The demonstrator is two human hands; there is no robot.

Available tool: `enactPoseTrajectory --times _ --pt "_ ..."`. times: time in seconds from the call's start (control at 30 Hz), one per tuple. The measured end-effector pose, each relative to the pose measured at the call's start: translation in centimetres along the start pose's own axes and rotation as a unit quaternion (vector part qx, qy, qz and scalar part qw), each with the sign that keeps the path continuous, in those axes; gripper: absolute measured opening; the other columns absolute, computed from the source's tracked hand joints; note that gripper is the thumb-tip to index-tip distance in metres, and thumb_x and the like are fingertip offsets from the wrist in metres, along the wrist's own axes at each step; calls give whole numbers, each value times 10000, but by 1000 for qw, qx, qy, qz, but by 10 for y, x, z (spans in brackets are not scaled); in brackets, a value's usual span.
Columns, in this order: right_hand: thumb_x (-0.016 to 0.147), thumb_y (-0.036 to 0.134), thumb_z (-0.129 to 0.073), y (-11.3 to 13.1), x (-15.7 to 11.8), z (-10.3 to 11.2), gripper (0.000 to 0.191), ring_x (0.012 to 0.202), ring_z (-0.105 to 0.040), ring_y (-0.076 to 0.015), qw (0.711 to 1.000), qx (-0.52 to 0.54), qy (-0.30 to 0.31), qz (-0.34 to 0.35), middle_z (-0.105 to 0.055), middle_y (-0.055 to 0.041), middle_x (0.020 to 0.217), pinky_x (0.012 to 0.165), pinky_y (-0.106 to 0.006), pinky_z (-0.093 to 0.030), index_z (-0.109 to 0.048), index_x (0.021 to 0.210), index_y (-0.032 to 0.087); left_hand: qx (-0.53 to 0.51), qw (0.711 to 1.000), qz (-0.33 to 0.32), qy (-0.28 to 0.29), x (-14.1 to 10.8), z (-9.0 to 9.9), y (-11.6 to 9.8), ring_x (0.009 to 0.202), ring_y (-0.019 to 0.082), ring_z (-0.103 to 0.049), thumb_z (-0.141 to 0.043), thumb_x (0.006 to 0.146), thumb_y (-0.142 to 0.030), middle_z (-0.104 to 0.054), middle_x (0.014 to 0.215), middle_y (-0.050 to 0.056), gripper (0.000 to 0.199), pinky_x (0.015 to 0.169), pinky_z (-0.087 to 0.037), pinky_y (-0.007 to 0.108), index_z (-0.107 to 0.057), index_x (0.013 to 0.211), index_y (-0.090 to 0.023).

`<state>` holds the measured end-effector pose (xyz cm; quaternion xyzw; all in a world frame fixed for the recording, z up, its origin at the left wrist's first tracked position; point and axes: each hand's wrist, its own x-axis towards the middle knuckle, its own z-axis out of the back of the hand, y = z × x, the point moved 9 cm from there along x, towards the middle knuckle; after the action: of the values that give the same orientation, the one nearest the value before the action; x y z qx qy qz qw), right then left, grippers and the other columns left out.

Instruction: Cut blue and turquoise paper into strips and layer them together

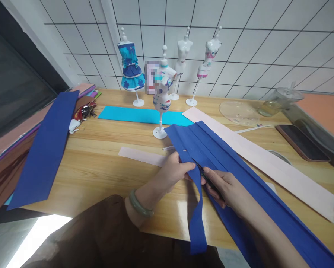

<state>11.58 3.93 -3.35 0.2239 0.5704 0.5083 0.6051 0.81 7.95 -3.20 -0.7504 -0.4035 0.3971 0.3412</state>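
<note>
A long pleated dark blue fabric strip [211, 149] lies diagonally across the wooden table [99, 163]. My left hand [174, 172] pinches its near edge, where a narrow blue band [197, 216] hangs down over the table's front. My right hand [225, 188] rests on the fabric just right of that, shut on a dark slim tool [204, 175], likely scissors, with its tip at the fabric edge. A green bangle [139, 204] sits on my left wrist.
Several small dress-form mannequins [161, 93] stand at the back by the tiled wall. A cyan strip [139, 114], pale pink strips [261, 160] and another blue strip [48, 145] lie on the table. Keys [84, 111], a clear lid [239, 111], a cup [281, 99] and a phone [302, 141] sit around.
</note>
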Motion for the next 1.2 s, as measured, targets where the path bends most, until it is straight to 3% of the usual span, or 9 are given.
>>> enactPoseTrajectory --times 0.2,0.33,0.5,0.63,1.2 --pt "862 608 -357 2 -2 0 493 286 -323 -69 1000 -13 -6 -1 -363 78 364 348 -213 -242 -548 707 181 -29 998 -27 -41 2 9 -7 640 155 -611 -582 687 -106 -615 769 43 165 558 -533 300 -536 842 -138" --pt "853 625 -352 7 -5 0 506 296 -345 -77 1000 -18 -12 -5 -373 72 381 358 -226 -269 -539 686 186 -31 998 -37 -33 3 8 -7 635 153 -616 -594 667 -93 -615 749 32 180 565 -524 285 -534 828 -144" --pt "856 614 -346 16 -5 -2 530 293 -356 -82 1000 -20 -11 -4 -376 52 371 365 -247 -282 -427 522 210 -29 999 -23 -4 2 2 -4 558 150 -602 -604 665 -109 -617 733 29 186 535 -518 313 -517 823 -154" --pt "861 599 -350 21 -3 -2 558 289 -358 -80 1000 -27 -10 -3 -369 46 358 369 -248 -281 -381 460 214 -17 999 -29 -19 1 4 -6 612 141 -596 -602 659 -100 -604 745 25 181 562 -516 295 -527 816 -152" --pt "869 609 -332 21 1 -2 576 300 -359 -79 999 -44 -5 15 -359 56 362 384 -235 -289 -375 457 209 -19 998 -33 -42 -2 6 -10 631 124 -581 -596 668 -93 -591 749 25 183 528 -505 240 -515 825 -143"
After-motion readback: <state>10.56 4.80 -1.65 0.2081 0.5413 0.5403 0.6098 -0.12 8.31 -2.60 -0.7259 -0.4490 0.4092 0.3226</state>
